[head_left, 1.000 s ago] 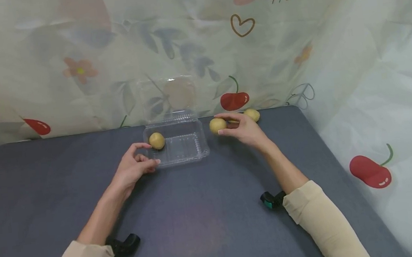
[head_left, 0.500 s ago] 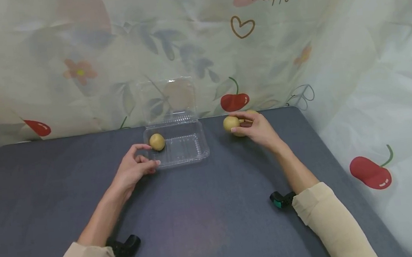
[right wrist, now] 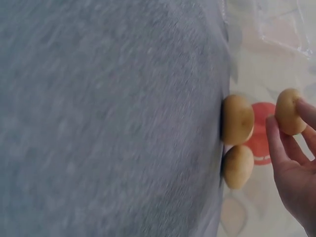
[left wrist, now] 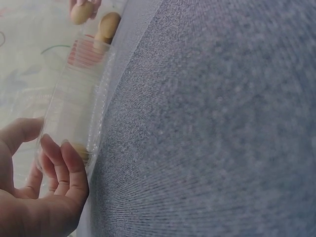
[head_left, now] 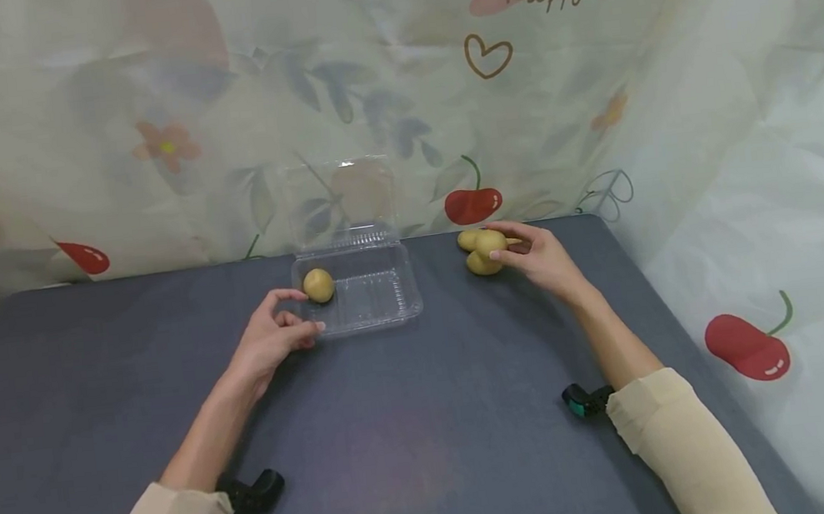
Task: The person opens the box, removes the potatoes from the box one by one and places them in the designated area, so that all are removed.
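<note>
A small potato sits pinched in the fingertips of the right hand, lifted just above 2 more potatoes lying at the far right of the dark table. The left hand curls its fingers on the near left corner of the clear clamshell box, lid open, with 1 potato inside.

I sat at a dark grey table with a cloth-like surface. Behind its far edge and along its right side hung a pale curtain printed with red cherries, flowers, a heart outline and the word "happy". The light was soft and even.
</note>
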`<state>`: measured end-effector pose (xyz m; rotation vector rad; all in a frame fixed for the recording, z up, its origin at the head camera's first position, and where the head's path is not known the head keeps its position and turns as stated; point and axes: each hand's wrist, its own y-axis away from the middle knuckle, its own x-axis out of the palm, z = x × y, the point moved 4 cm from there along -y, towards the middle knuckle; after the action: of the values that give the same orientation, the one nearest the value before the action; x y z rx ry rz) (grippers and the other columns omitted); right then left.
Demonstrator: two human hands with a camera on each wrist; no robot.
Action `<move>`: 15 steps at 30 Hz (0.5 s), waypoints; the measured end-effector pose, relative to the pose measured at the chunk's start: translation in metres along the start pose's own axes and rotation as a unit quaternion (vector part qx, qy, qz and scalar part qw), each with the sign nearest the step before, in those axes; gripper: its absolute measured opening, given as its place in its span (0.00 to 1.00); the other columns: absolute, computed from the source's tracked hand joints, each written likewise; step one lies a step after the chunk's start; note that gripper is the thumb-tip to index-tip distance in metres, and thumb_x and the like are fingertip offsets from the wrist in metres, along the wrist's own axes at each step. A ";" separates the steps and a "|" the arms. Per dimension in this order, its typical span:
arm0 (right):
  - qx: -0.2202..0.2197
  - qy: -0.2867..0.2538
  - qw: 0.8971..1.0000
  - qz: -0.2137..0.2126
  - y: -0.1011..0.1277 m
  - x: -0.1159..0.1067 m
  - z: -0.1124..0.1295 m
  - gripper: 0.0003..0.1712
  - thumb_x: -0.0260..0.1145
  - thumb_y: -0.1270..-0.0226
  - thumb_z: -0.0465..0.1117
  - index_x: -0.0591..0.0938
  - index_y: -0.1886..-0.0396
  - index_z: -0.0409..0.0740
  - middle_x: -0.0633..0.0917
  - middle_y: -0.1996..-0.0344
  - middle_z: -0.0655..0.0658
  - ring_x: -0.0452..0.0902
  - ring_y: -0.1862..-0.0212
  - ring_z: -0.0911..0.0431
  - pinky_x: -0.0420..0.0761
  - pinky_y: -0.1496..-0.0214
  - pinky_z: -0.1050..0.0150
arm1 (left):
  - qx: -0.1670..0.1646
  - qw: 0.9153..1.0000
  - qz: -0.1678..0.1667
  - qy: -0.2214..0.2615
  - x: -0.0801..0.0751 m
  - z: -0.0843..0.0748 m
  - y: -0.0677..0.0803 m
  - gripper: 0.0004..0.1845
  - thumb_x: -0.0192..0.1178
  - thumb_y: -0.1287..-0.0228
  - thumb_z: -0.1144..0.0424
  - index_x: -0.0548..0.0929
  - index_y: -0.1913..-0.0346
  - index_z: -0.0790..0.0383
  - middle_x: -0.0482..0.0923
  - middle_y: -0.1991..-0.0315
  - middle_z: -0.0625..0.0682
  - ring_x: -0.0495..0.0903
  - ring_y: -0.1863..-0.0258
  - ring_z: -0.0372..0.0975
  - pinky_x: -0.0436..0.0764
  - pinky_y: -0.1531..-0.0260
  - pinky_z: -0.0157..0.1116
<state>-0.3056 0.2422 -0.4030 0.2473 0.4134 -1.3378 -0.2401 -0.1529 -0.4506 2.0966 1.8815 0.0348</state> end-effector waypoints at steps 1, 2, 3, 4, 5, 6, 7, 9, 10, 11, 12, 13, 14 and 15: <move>-0.003 0.004 1.000 -0.001 -0.001 -0.001 -0.006 0.28 0.69 0.31 0.41 0.75 0.32 0.44 0.76 0.36 0.42 0.78 0.42 0.46 0.79 0.46 0.60 | 0.000 1.000 -0.001 0.001 0.000 0.000 0.000 0.34 0.69 0.39 0.66 0.63 0.34 0.60 0.73 0.75 0.51 0.81 0.68 0.47 0.80 0.58 0.40; -0.006 0.009 1.000 -0.002 -0.002 -0.003 -0.011 0.29 0.69 0.31 0.42 0.75 0.32 0.44 0.76 0.36 0.43 0.78 0.41 0.46 0.79 0.47 0.64 | 0.000 1.000 0.000 0.002 0.000 0.001 0.000 0.34 0.69 0.39 0.66 0.63 0.34 0.60 0.73 0.75 0.51 0.81 0.68 0.47 0.80 0.58 0.40; -0.007 0.008 1.000 -0.002 -0.002 -0.004 -0.013 0.29 0.68 0.31 0.41 0.75 0.32 0.43 0.75 0.35 0.42 0.77 0.40 0.45 0.78 0.47 0.66 | -0.001 1.000 0.000 0.003 0.000 0.001 0.000 0.34 0.69 0.39 0.66 0.63 0.34 0.60 0.73 0.75 0.51 0.81 0.68 0.47 0.80 0.58 0.40; -0.008 0.009 1.000 -0.002 -0.001 -0.005 -0.015 0.29 0.68 0.31 0.41 0.74 0.31 0.43 0.75 0.35 0.42 0.76 0.38 0.45 0.78 0.47 0.66 | -0.002 1.000 0.000 0.004 -0.001 0.001 0.000 0.33 0.69 0.39 0.66 0.63 0.34 0.60 0.73 0.75 0.51 0.81 0.68 0.47 0.80 0.58 0.40; -0.009 0.008 1.000 -0.001 0.000 -0.006 -0.016 0.30 0.68 0.31 0.41 0.73 0.31 0.42 0.74 0.34 0.42 0.75 0.37 0.44 0.78 0.46 0.67 | -0.003 1.000 0.002 0.005 0.000 0.001 0.000 0.34 0.69 0.39 0.66 0.63 0.34 0.60 0.73 0.75 0.51 0.81 0.68 0.47 0.80 0.58 0.40; -0.010 0.006 1.000 0.001 0.001 -0.007 -0.018 0.30 0.68 0.30 0.40 0.73 0.30 0.41 0.73 0.33 0.41 0.73 0.36 0.43 0.78 0.46 0.67 | -0.002 1.000 0.003 0.006 0.000 0.001 0.001 0.34 0.69 0.38 0.65 0.63 0.33 0.60 0.73 0.75 0.51 0.81 0.68 0.47 0.80 0.58 0.40; -0.012 0.004 1.000 0.002 0.001 -0.008 -0.018 0.31 0.67 0.30 0.39 0.72 0.30 0.41 0.73 0.33 0.41 0.72 0.35 0.42 0.78 0.45 0.68 | -0.002 1.000 0.004 0.007 0.000 0.001 0.001 0.34 0.69 0.38 0.65 0.63 0.33 0.61 0.73 0.75 0.51 0.81 0.68 0.47 0.80 0.58 0.41; -0.014 -0.001 1.000 0.003 0.002 -0.010 -0.020 0.31 0.67 0.30 0.39 0.71 0.30 0.40 0.72 0.32 0.40 0.71 0.34 0.42 0.77 0.45 0.69 | -0.001 1.000 0.004 0.007 0.000 0.000 0.001 0.35 0.69 0.38 0.65 0.62 0.33 0.61 0.73 0.75 0.51 0.81 0.68 0.46 0.80 0.57 0.41; -0.014 0.001 1.000 0.002 0.003 -0.012 -0.020 0.31 0.67 0.30 0.39 0.71 0.29 0.41 0.71 0.31 0.40 0.72 0.34 0.42 0.78 0.46 0.69 | -0.001 1.000 0.004 0.008 0.000 0.000 0.001 0.35 0.69 0.38 0.65 0.62 0.33 0.60 0.73 0.75 0.50 0.81 0.68 0.46 0.80 0.57 0.41; -0.013 -0.003 1.000 0.002 0.003 -0.013 -0.021 0.31 0.67 0.30 0.39 0.71 0.29 0.41 0.71 0.31 0.40 0.72 0.35 0.42 0.78 0.46 0.69 | -0.001 1.000 0.004 0.008 0.000 -0.001 0.001 0.35 0.69 0.38 0.65 0.62 0.32 0.61 0.73 0.75 0.51 0.81 0.68 0.46 0.80 0.57 0.41; -0.012 -0.003 1.000 0.000 0.003 -0.014 -0.021 0.31 0.67 0.30 0.39 0.71 0.29 0.41 0.71 0.31 0.40 0.73 0.36 0.42 0.79 0.46 0.68 | -0.003 1.000 0.002 0.008 0.000 -0.001 0.002 0.35 0.69 0.38 0.65 0.62 0.33 0.61 0.73 0.75 0.51 0.81 0.68 0.46 0.80 0.57 0.41; -0.009 -0.004 1.000 -0.003 0.004 -0.015 -0.022 0.30 0.67 0.30 0.39 0.72 0.30 0.42 0.71 0.32 0.41 0.75 0.37 0.43 0.79 0.46 0.67 | -0.003 1.000 0.001 0.008 0.000 -0.002 0.002 0.35 0.69 0.38 0.65 0.62 0.33 0.61 0.73 0.75 0.51 0.81 0.68 0.46 0.80 0.57 0.41; -0.006 -0.002 1.000 -0.005 0.004 -0.017 -0.023 0.30 0.67 0.30 0.39 0.72 0.30 0.43 0.71 0.32 0.41 0.76 0.37 0.44 0.79 0.47 0.66 | -0.004 1.000 0.000 0.008 0.000 -0.002 0.002 0.35 0.69 0.38 0.65 0.62 0.33 0.61 0.73 0.75 0.51 0.81 0.68 0.46 0.80 0.57 0.41; -0.003 -0.003 1.000 -0.007 0.004 -0.018 -0.025 0.30 0.67 0.30 0.40 0.72 0.30 0.43 0.72 0.33 0.41 0.76 0.38 0.44 0.80 0.46 0.64 | -0.005 1.000 -0.001 0.008 0.000 -0.002 0.002 0.35 0.69 0.38 0.65 0.62 0.33 0.61 0.73 0.75 0.51 0.81 0.68 0.46 0.80 0.57 0.42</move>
<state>-0.3084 0.2690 -0.4178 0.2352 0.4153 -1.3495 -0.2387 -0.1524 -0.4480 2.0954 1.8885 0.0602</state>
